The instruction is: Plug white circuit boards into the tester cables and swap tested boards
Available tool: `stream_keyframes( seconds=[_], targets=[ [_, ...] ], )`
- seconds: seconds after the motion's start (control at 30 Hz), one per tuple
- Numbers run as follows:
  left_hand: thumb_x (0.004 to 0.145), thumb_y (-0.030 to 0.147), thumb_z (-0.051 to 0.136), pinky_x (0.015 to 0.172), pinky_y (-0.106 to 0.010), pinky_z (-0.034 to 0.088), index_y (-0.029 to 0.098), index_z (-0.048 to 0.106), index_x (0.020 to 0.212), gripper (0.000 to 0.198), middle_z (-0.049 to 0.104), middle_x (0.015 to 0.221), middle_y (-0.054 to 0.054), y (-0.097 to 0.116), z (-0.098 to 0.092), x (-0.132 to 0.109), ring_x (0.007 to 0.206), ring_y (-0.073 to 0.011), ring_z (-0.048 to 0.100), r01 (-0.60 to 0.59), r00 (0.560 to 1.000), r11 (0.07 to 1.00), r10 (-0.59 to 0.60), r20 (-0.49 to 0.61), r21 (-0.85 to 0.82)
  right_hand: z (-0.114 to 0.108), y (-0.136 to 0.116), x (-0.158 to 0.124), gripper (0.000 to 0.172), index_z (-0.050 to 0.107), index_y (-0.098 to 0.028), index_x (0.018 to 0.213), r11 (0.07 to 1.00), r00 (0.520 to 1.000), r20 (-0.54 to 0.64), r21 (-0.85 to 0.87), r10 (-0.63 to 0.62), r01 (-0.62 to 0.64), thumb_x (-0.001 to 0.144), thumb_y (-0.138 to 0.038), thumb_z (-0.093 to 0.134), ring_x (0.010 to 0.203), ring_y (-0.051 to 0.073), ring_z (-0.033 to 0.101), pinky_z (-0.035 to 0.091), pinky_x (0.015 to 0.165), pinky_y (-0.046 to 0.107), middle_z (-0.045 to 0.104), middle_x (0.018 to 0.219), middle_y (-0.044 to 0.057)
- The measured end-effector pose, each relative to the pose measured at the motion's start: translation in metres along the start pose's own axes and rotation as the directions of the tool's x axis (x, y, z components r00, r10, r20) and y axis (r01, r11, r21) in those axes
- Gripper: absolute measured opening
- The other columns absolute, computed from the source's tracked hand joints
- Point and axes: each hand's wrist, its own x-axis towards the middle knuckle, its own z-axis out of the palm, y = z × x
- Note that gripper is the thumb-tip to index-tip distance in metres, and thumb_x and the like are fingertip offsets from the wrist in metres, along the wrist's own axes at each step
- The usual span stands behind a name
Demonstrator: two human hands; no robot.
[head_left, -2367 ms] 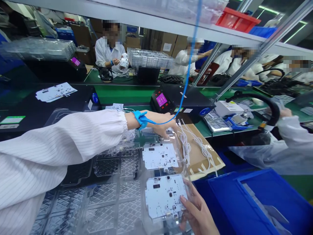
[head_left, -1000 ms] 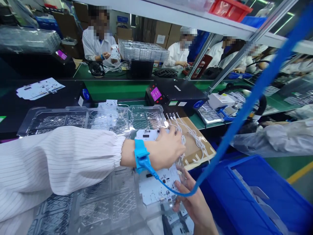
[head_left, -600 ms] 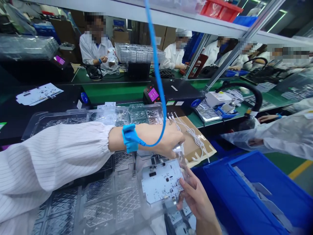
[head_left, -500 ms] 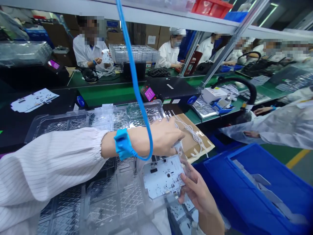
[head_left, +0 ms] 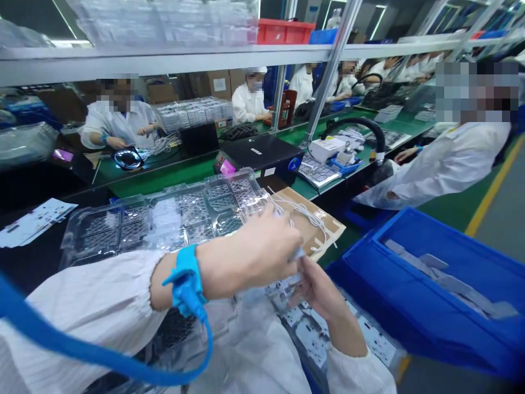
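Note:
My left hand (head_left: pixel 256 249), with a blue wrist strap (head_left: pixel 186 279) and cord, is closed, fingertips down over a small pale thing (head_left: pixel 298 253) that I cannot make out. At that same spot my right hand (head_left: pixel 322 290) has its thumb and fingers closed, and what they grip is mostly hidden. Below the hands lie white circuit boards (head_left: pixel 309 334) in a tray, partly covered by my right forearm. A clear plastic tray (head_left: pixel 135 219) with textured compartments extends behind my left arm.
White cables (head_left: pixel 314 213) lie on a cardboard piece (head_left: pixel 295 197) ahead. A blue bin (head_left: pixel 410 284) holding grey pieces stands at right. Loose white boards (head_left: pixel 35 219) rest at left. A black box (head_left: pixel 262 156) sits beyond the tray. Several co-workers in white coats sit around.
The view has swung right. My hands have come together at the fingertips, and the white board and clear tray seen by my right hand are now largely covered. The blue cord has dropped lower.

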Motion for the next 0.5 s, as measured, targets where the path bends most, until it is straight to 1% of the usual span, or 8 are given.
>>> stream_keyframes(
  seconds=[0.07, 0.1, 0.2, 0.27, 0.37, 0.43, 0.5],
  targets=[
    [0.09, 0.022, 0.059, 0.096, -0.05, 0.048, 0.015, 0.075, 0.1, 0.021, 0.065, 0.122, -0.018, 0.015, 0.011, 0.004, 0.115, -0.0364, 0.056, 0.033, 0.995, 0.999, -0.035, 0.092, 0.027, 0.001, 0.002, 0.004, 0.075, 0.058, -0.024, 0.141, 1.0, 1.0, 0.02, 0.025, 0.001, -0.002, 0.083, -0.069, 0.075, 0.059, 0.022, 0.075, 0.063, 0.045, 0.032, 0.08, 0.089, 0.006],
    [0.088, 0.02, 0.06, 0.095, -0.051, 0.049, 0.014, 0.074, 0.1, 0.02, 0.065, 0.125, -0.02, 0.02, 0.017, 0.007, 0.118, -0.038, 0.056, 0.051, 0.992, 0.998, -0.056, 0.114, 0.045, 0.001, 0.003, 0.005, 0.073, 0.058, -0.024, 0.141, 0.999, 1.0, 0.03, 0.035, 0.004, -0.005, 0.085, -0.07, 0.072, 0.061, 0.023, 0.075, 0.063, 0.044, 0.031, 0.08, 0.088, 0.007],
    [0.087, 0.019, 0.059, 0.095, -0.052, 0.051, 0.012, 0.074, 0.101, 0.021, 0.061, 0.136, -0.023, 0.028, 0.035, 0.012, 0.126, -0.0403, 0.053, 0.071, 0.99, 0.994, -0.081, 0.116, 0.086, 0.002, 0.005, 0.007, 0.069, 0.057, -0.025, 0.142, 0.998, 0.999, 0.048, 0.054, 0.019, -0.021, 0.09, -0.07, 0.065, 0.066, 0.025, 0.078, 0.062, 0.045, 0.03, 0.081, 0.09, 0.008],
    [0.089, 0.021, 0.058, 0.096, -0.052, 0.052, 0.012, 0.074, 0.103, 0.023, 0.059, 0.139, -0.024, 0.028, 0.043, 0.013, 0.129, -0.0395, 0.052, 0.068, 0.99, 0.992, -0.08, 0.115, 0.103, 0.003, 0.006, 0.007, 0.07, 0.055, -0.025, 0.144, 0.998, 0.998, 0.051, 0.06, 0.022, -0.025, 0.091, -0.07, 0.064, 0.062, 0.025, 0.077, 0.062, 0.045, 0.032, 0.081, 0.091, 0.008],
    [0.088, 0.024, 0.063, 0.1, -0.053, 0.051, 0.013, 0.075, 0.107, 0.024, 0.058, 0.143, -0.024, 0.029, 0.049, 0.014, 0.133, -0.0391, 0.048, 0.064, 0.988, 0.99, -0.08, 0.132, 0.122, 0.006, 0.006, 0.009, 0.072, 0.055, -0.024, 0.144, 0.998, 0.997, 0.069, 0.06, 0.023, -0.027, 0.09, -0.069, 0.066, 0.056, 0.024, 0.075, 0.063, 0.046, 0.034, 0.081, 0.089, 0.008],
    [0.087, 0.024, 0.067, 0.101, -0.055, 0.051, 0.012, 0.075, 0.109, 0.027, 0.056, 0.145, -0.025, 0.031, 0.05, 0.016, 0.134, -0.0396, 0.047, 0.073, 0.985, 0.988, -0.093, 0.144, 0.136, 0.007, 0.006, 0.011, 0.071, 0.057, -0.024, 0.143, 0.998, 0.996, 0.083, 0.063, 0.025, -0.03, 0.09, -0.069, 0.067, 0.058, 0.024, 0.075, 0.063, 0.047, 0.035, 0.081, 0.088, 0.007],
    [0.087, 0.023, 0.067, 0.102, -0.056, 0.051, 0.01, 0.074, 0.113, 0.03, 0.052, 0.149, -0.026, 0.033, 0.051, 0.018, 0.136, -0.0406, 0.046, 0.094, 0.978, 0.984, -0.119, 0.169, 0.15, 0.007, 0.007, 0.012, 0.07, 0.058, -0.024, 0.142, 0.997, 0.997, 0.077, 0.069, 0.02, -0.025, 0.089, -0.069, 0.067, 0.06, 0.024, 0.076, 0.064, 0.048, 0.034, 0.08, 0.088, 0.007]
  ],
)
